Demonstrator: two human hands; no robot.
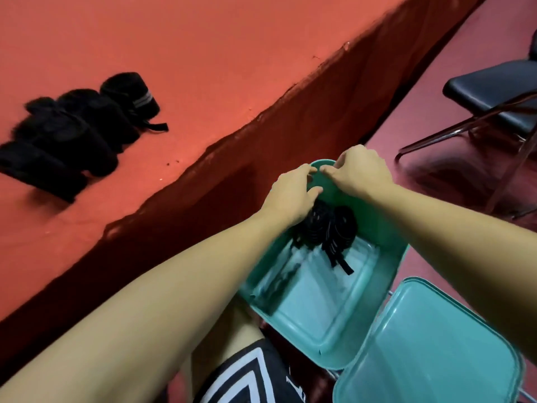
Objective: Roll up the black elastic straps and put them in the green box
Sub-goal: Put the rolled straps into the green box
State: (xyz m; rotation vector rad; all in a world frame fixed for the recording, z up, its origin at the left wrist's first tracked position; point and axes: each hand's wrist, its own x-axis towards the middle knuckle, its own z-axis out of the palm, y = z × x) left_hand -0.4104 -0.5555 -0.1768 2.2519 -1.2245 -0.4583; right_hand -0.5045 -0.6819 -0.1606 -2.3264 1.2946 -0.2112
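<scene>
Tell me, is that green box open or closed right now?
Open. The green box has no cover on it; its lid lies beside it, and rolled black straps show inside at the far end.

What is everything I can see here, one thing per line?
green box: one, teal green, open, on the person's lap beside the red ledge
rolled straps in the box: at least two, black, at the far end, loose tails trailing
lid: one, teal green, off the box, lower right
rolled straps on the ledge: a cluster, black, upper left; exact count unclear
red ledge: one, orange-red, left
chair: one, black seat, metal legs, right
floor: dark red
shorts: black with white stripes, bottom
left hand: over the box's far end, fingers curled
right hand: at the box's far rim, fingers curled
</scene>
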